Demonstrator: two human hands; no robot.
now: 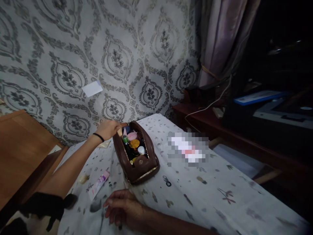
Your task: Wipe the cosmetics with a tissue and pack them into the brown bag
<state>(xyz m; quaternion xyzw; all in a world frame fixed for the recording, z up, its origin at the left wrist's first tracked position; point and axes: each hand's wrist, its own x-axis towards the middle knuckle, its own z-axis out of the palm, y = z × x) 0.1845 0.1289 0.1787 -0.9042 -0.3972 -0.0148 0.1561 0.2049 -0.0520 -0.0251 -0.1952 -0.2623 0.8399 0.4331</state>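
A brown leather toiletry bag point(153, 156) lies unzipped on the patterned sheet, packed with small cosmetics. Among these are a pink round item point(132, 136), an amber-lidded jar point(134, 144), a white cap point(141, 150) and a green-topped bottle point(125, 139). My left hand point(109, 128), with a black band at the wrist, is at the bag's far left rim. Its fingers are closed on a small beige item point(119, 131) whose kind I cannot make out. My right hand point(123, 207) rests near the bag's front, palm partly up, fingers loosely bent and apart, holding nothing.
A pink and white tube point(99, 185) lies left of the bag, near a small pale round item point(83, 178). A flat pale packet point(104, 144) is behind my left forearm. To the right are a blurred-out item point(188, 149) and a dark red table point(179, 109) with a cable.
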